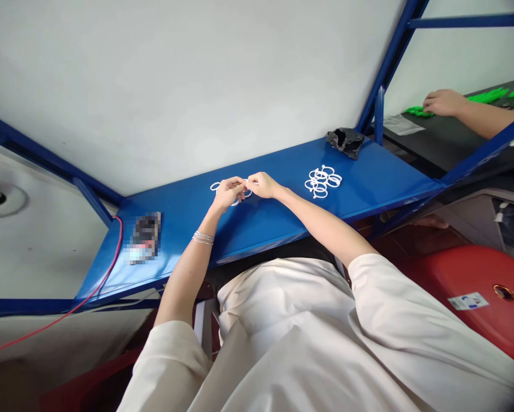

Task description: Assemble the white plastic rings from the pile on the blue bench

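My left hand (230, 193) and my right hand (261, 185) meet above the middle of the blue table, fingertips together. Between them shows a small white bit, likely part of a white ring; its full shape is hidden by the fingers. Both hands are closed in a pinch. White rings (215, 186) lie on the table beside and under my left hand, partly covered by it. Right of my hands, a loose cluster of several white rings (319, 184) rests on the table.
The blue table (274, 220) bears a crumpled black bag (346, 142) at back right and a blurred-out object (145, 237) at left. A red cable (118, 246) crosses the left end. Blue frame bars flank it. Another person's hand (445, 103) touches green pieces at far right.
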Action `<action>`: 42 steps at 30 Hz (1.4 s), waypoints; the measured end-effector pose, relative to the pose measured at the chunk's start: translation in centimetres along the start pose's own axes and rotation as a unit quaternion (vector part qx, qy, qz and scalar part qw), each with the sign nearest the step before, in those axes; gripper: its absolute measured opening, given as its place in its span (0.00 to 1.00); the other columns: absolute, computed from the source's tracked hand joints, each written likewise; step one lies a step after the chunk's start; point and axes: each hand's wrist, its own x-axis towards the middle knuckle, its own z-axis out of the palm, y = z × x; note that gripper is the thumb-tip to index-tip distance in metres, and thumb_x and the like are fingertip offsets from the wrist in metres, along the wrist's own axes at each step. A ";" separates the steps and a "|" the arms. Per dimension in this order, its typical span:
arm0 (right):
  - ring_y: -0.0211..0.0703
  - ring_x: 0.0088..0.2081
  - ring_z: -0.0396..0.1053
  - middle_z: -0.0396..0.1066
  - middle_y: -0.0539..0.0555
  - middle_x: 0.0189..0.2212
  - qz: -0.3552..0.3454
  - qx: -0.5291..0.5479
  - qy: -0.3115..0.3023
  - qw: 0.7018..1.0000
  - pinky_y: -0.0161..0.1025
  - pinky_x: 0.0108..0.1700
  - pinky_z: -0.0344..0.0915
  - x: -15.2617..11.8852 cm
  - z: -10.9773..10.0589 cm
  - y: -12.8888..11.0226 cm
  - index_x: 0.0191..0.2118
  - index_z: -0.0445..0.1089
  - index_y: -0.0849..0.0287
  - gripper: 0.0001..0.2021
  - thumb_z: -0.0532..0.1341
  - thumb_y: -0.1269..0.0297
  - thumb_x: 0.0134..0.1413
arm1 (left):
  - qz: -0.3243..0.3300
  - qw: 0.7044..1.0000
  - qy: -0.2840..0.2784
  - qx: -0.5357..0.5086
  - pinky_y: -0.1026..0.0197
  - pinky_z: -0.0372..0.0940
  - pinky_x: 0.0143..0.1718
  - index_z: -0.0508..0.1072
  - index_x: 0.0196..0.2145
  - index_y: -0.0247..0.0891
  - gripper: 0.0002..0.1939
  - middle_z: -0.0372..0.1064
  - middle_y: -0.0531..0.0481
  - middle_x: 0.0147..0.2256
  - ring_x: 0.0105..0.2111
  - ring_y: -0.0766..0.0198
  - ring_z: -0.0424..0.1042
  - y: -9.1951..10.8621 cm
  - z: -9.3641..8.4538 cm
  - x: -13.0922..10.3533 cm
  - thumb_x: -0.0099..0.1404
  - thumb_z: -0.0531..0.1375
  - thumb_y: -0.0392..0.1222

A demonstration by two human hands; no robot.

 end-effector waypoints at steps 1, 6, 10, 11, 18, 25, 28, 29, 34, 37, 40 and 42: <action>0.38 0.28 0.59 0.65 0.49 0.22 0.001 -0.003 0.001 1.000 0.40 0.34 0.50 0.0 0.0 0.0 0.24 0.68 0.59 0.17 0.56 0.59 0.63 | 0.003 1.000 -0.001 0.001 0.64 0.67 0.23 0.79 0.32 0.38 0.14 0.76 0.50 0.26 0.22 0.66 0.73 0.0 0.0 0.0 0.54 0.73 0.48; 0.38 0.29 0.60 0.66 0.49 0.23 0.009 0.004 -0.003 1.000 0.40 0.35 0.51 0.0 0.0 -0.1 0.24 0.68 0.58 0.17 0.56 0.58 0.63 | 0.011 1.000 -0.002 0.012 0.64 0.66 0.22 0.78 0.31 0.38 0.13 0.75 0.51 0.26 0.21 0.67 0.72 -0.2 0.1 0.0 0.55 0.72 0.49; 0.40 0.31 0.64 0.71 0.51 0.27 0.002 0.049 -0.012 0.999 0.39 0.38 0.56 -0.3 -0.2 -0.3 0.28 0.72 0.60 0.18 0.53 0.60 0.65 | 0.011 1.000 0.008 0.012 0.65 0.65 0.20 0.75 0.30 0.39 0.19 0.76 0.49 0.27 0.21 0.67 0.72 -0.5 0.3 0.2 0.63 0.73 0.56; 0.41 0.32 0.65 0.71 0.52 0.27 0.002 0.064 -0.017 0.998 0.39 0.38 0.57 -0.4 -0.2 -0.3 0.28 0.72 0.60 0.18 0.52 0.60 0.66 | 0.013 1.000 0.009 0.016 0.65 0.64 0.20 0.74 0.29 0.39 0.21 0.75 0.48 0.27 0.20 0.67 0.72 -0.6 0.3 0.2 0.64 0.73 0.58; 0.43 0.35 0.68 0.75 0.53 0.30 0.040 0.044 -0.004 0.998 0.39 0.41 0.59 -0.2 -0.4 0.1 0.34 0.75 0.61 0.19 0.56 0.56 0.75 | 0.053 0.988 0.078 0.120 0.63 0.63 0.26 0.75 0.28 0.40 0.19 0.73 0.50 0.23 0.23 0.65 0.69 -1.2 -0.2 0.5 0.69 0.70 0.55; 0.59 0.54 0.76 0.81 0.66 0.52 -0.017 -0.054 0.002 0.998 0.52 0.61 0.67 0.0 0.8 1.4 0.52 0.81 0.64 0.17 0.74 0.58 0.65 | 0.114 0.976 0.161 0.097 0.57 0.73 0.49 0.82 0.49 0.44 0.21 0.81 0.41 0.53 0.49 0.55 0.79 -2.2 -1.0 1.0 0.74 0.66 0.62; 0.61 0.58 0.75 0.79 0.68 0.58 -0.071 0.000 0.060 0.996 0.57 0.66 0.68 0.3 1.8 1.5 0.57 0.78 0.62 0.20 0.73 0.55 0.66 | 0.120 0.983 0.133 0.037 0.54 0.75 0.52 0.80 0.57 0.47 0.30 0.77 0.39 0.61 0.57 0.50 0.79 -2.5 -0.6 1.2 0.74 0.62 0.73; 0.59 0.57 0.76 0.78 0.67 0.60 -0.082 0.052 0.071 0.993 0.55 0.64 0.70 0.5 2.2 1.5 0.59 0.77 0.61 0.20 0.70 0.56 0.68 | 0.119 0.986 0.119 0.018 0.53 0.76 0.54 0.80 0.59 0.48 0.33 0.76 0.39 0.63 0.59 0.49 0.79 -2.4 -0.3 1.2 0.74 0.61 0.76; 0.54 0.56 0.79 0.80 0.63 0.58 -0.055 0.276 0.044 0.959 0.50 0.60 0.77 1.1 4.6 1.0 0.60 0.74 0.58 0.20 0.68 0.60 0.65 | 0.128 0.988 0.065 -0.050 0.49 0.79 0.56 0.76 0.66 0.53 0.44 0.72 0.38 0.67 0.61 0.48 0.80 -1.9 0.9 0.9 0.70 0.53 0.86; 0.52 0.56 0.79 0.80 0.61 0.57 -0.035 0.319 0.031 0.947 0.49 0.62 0.77 1.1 5.2 0.3 0.55 0.76 0.58 0.15 0.68 0.64 0.63 | 0.130 0.987 0.071 -0.055 0.48 0.78 0.58 0.76 0.66 0.53 0.46 0.70 0.38 0.71 0.63 0.45 0.79 -1.6 0.8 0.7 0.68 0.54 0.87; 0.49 0.54 0.79 0.80 0.59 0.56 -0.028 0.345 0.015 0.938 0.46 0.61 0.77 0.9 5.3 -0.4 0.53 0.76 0.57 0.13 0.67 0.68 0.62 | 0.125 0.987 0.085 -0.058 0.46 0.76 0.63 0.78 0.66 0.51 0.47 0.69 0.37 0.73 0.68 0.42 0.75 -1.7 0.3 0.6 0.67 0.57 0.87; 0.48 0.53 0.79 0.80 0.58 0.55 -0.023 0.357 0.015 0.934 0.44 0.60 0.77 0.8 5.2 -0.6 0.51 0.76 0.57 0.12 0.66 0.70 0.62 | 0.124 0.987 0.085 -0.054 0.45 0.74 0.66 0.78 0.67 0.51 0.47 0.69 0.37 0.73 0.69 0.40 0.74 -1.8 0.1 0.7 0.67 0.57 0.87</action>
